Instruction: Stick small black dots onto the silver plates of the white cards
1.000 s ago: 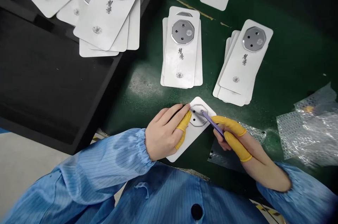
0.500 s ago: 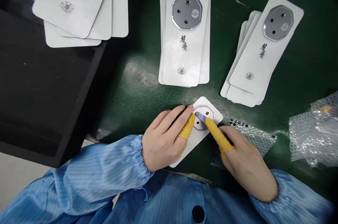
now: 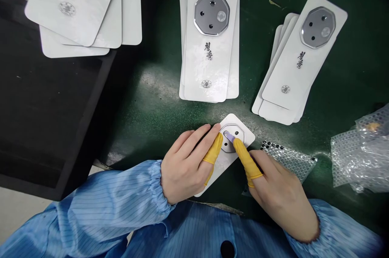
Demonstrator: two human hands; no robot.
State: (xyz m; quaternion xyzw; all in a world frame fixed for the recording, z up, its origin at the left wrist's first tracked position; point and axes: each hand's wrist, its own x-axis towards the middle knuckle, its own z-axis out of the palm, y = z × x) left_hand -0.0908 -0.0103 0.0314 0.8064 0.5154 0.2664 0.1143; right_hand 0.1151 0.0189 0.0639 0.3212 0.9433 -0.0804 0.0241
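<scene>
In the head view, a white phone back panel [image 3: 221,165] lies slanted on the green table near my body. It has an octagonal camera plate with dark round holes at its upper end. My left hand [image 3: 189,163] rests along the panel's left edge, fingers together and a yellow finger cot on the thumb, gripping and steadying it. A thin purple flat-tipped tool [image 3: 230,136] is pinched in my right hand [image 3: 273,191], whose index finger wears a yellow cot. Its tip touches the camera plate at the left hole. The rest of the tool is mostly hidden.
Finished-looking panels with grey camera plates form a middle stack [image 3: 206,71] and a right stack [image 3: 282,75]. More white panels [image 3: 75,19] overlap a black tray [image 3: 45,108] on the left. A bubble sheet with small black parts [image 3: 287,158] and bubble wrap [image 3: 355,160] lie right.
The whole view has shifted slightly. Both hands keep their places on the panel, and the purple tip stays at the left hole, its angle slightly changed.
</scene>
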